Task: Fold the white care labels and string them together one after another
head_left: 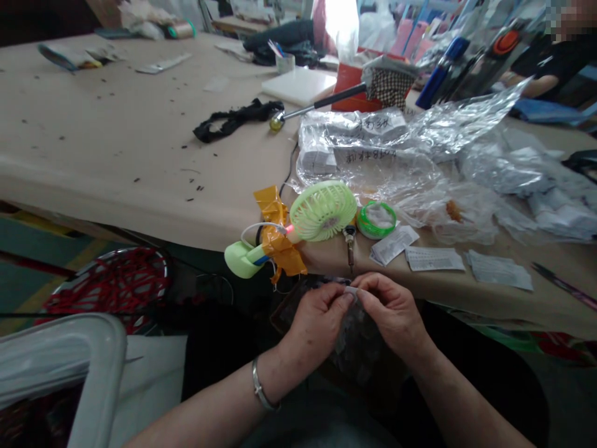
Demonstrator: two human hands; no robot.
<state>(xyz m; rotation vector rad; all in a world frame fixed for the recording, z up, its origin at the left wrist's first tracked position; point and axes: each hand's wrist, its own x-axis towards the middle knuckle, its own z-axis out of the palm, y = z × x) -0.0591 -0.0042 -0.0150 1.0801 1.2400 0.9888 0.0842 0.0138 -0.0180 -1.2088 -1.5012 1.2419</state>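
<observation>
Below the table edge, in the head view, I see my left hand (321,314) and right hand (394,308) meeting over the lap. Both pinch a small white slip (351,290) between thumb and fingertips. Most of the slip is covered by the fingers, so I cannot read it or tell its full shape. Something dark and partly shiny lies under the hands; I cannot make out what it is. A metal bangle (259,386) sits on the left wrist.

On the table (116,137), just beyond the hands, a pale green fan (323,210) is wrapped at its neck in orange tape (275,236). A green-rimmed roll (377,219) lies beside it. Printed paper slips (433,258) lie near the edge, their print too small to read. Clear plastic bags (373,143) hold white packs with dark handwritten characters, too blurred for me to read. At the lower left, a white curved frame (93,373) is cut off by the picture's edge. At the upper right, another person's arm (536,84) shows, mostly hidden behind clutter.
</observation>
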